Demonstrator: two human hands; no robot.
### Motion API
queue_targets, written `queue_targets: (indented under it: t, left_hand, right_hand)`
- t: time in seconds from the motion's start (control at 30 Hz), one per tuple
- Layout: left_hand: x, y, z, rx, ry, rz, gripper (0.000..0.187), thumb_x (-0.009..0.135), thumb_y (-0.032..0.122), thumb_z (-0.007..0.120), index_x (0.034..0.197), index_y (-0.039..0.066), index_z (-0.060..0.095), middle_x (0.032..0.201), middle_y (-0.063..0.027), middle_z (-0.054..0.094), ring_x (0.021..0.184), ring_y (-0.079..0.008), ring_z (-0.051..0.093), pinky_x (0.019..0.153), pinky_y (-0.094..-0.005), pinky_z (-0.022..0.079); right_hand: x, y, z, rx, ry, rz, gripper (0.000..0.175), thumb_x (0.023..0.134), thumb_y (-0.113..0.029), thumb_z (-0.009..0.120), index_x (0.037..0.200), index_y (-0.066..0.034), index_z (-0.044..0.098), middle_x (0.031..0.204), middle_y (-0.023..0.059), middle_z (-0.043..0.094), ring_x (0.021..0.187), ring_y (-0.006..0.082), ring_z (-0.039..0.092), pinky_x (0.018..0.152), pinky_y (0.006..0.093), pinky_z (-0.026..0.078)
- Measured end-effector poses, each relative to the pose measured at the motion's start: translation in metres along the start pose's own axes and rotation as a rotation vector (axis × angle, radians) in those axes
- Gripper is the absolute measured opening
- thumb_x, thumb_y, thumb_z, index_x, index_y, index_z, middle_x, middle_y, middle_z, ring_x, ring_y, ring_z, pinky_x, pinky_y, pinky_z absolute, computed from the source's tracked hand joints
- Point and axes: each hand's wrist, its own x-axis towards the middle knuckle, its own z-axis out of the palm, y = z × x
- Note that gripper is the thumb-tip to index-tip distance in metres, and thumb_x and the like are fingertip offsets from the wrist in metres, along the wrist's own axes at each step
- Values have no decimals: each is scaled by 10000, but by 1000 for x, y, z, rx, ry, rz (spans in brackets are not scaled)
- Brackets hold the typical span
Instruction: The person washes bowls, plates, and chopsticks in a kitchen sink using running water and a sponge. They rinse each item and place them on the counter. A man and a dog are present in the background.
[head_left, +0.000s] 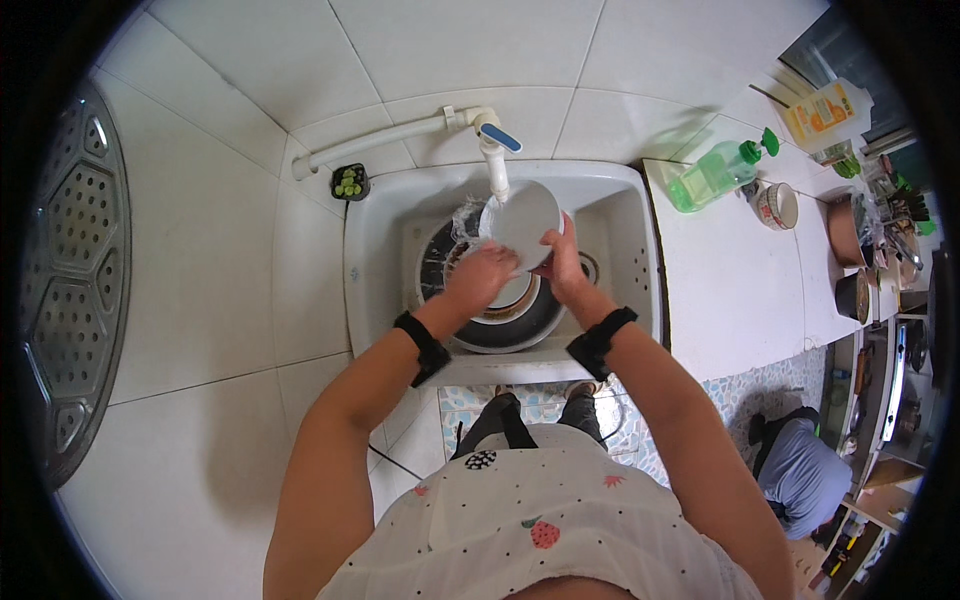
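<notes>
Under the running plastic tap (495, 169), a white plate or shallow bowl (525, 225) is tilted, and water splashes off its left side. My right hand (564, 259) grips its right rim, the thumb over the near face. At the lower left edge is my left hand (484, 277), its fingers blurred and against or just before the dish; whether they pinch anything is unclear. Below both hands a dark round basin or pan (510, 337) sits in the white ceramic sink (615, 217). More dishes (517, 304) lie inside it, partly hidden by my hands.
Right of the sink, a white counter (735, 300) bears a green pump bottle (709, 176) and a patterned cup (778, 206). A small potted succulent (349, 182) stands at the sink's back left corner. On the floor at right, a person (802, 465) bends beside shelves (862, 517).
</notes>
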Motion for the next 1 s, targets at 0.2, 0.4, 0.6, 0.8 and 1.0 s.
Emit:
queue_targets:
  t: [0.2,0.4,0.6,0.8,1.0]
  left_hand:
    - [-7,-13,7,386,152,214,285,843,138,468,1084,5,542,1087,-154,576,1056,-298,525,931,-389,369]
    - [-6,4,9,-280,16,-112,247,854,136,466,1067,52,556,1047,-187,564,1020,-311,527,938,-373,377]
    - [-14,-28,-3,193,33,174,235,791,125,570,1016,56,572,1032,-104,596,958,-267,556,802,-377,421]
    - [-7,-49,21,-1135,201,-260,179,813,70,537,975,7,581,974,-43,621,855,-153,563,753,-288,438]
    - [-15,-25,10,-1186,183,-337,193,869,120,519,988,-23,570,916,-29,593,796,-80,521,741,-254,435]
  right_hand:
    - [6,-4,-10,-54,-55,88,629,697,-178,470,1293,-144,272,1051,122,469,858,273,549,656,394,527]
    - [-1,4,2,-115,-59,-2,615,695,-233,476,1278,-159,295,1086,115,458,932,283,529,686,427,522]
    - [29,-21,-19,-151,-237,385,693,727,-475,498,1270,-65,367,1179,139,487,1011,306,529,863,435,438]
    - [40,28,15,-1672,12,-827,641,864,-456,397,1337,-39,285,1339,160,360,1116,374,462,970,440,325]
    - [54,7,53,-1332,-25,-568,352,868,-278,438,1048,11,528,1012,157,593,914,293,572,825,392,418]
